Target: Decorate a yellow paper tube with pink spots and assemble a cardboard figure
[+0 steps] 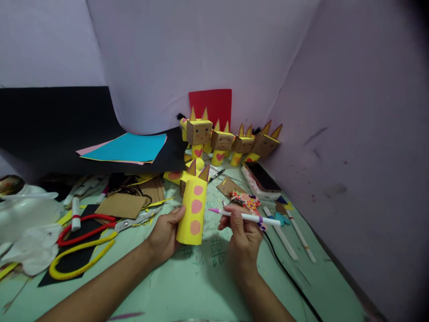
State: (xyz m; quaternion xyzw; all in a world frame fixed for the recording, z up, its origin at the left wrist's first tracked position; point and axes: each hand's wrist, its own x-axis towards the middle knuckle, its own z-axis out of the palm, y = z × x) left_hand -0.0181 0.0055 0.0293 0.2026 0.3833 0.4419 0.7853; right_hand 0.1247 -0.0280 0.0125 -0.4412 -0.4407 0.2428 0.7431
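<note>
My left hand (165, 236) grips a yellow paper tube (193, 212) with three pink dots and two brown pointed ears, tilted on the green table (201, 286). My right hand (244, 236) holds a white marker (250, 217) with a pink tip that points left, close to the tube's middle dot but apart from it. Several finished figures (219, 141) with brown box heads and yellow bodies stand in a row at the back.
Scissors (89, 243) with red and yellow handles lie at the left, beside brown card (121, 205) and black paper. Blue and pink sheets (129, 147) lie farther back. A phone (263, 178), two white markers (291, 232) and a black cable (290, 277) are at the right.
</note>
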